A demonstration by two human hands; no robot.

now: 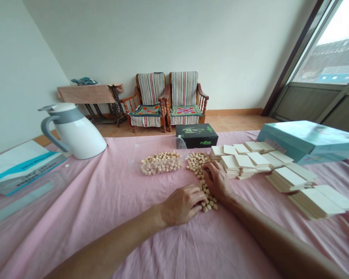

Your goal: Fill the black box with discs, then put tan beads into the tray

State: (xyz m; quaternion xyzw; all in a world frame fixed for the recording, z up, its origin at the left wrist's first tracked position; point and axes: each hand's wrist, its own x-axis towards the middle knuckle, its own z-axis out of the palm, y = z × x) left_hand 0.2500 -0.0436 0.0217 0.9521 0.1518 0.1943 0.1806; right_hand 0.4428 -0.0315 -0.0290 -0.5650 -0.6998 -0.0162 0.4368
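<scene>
A loose pile of small round tan pieces, perhaps nuts or beads, lies on the pink cloth between my hands. My left hand rests at the pile's near left side, its fingers bent together with their tips against the pieces. Just beyond it, my right hand curls down over the pile's right side. What either hand's fingers hold, if anything, is hidden. Left of the pile, a clear plastic container lies with many similar pieces in it. Stacks of pale square tiles stand right beside my right hand.
The pink cloth is wrinkled. A black box stands behind the pile, and a light-blue box at the right. At the left are a white-and-grey jug and a white-and-blue box. Two wooden armchairs stand by the wall.
</scene>
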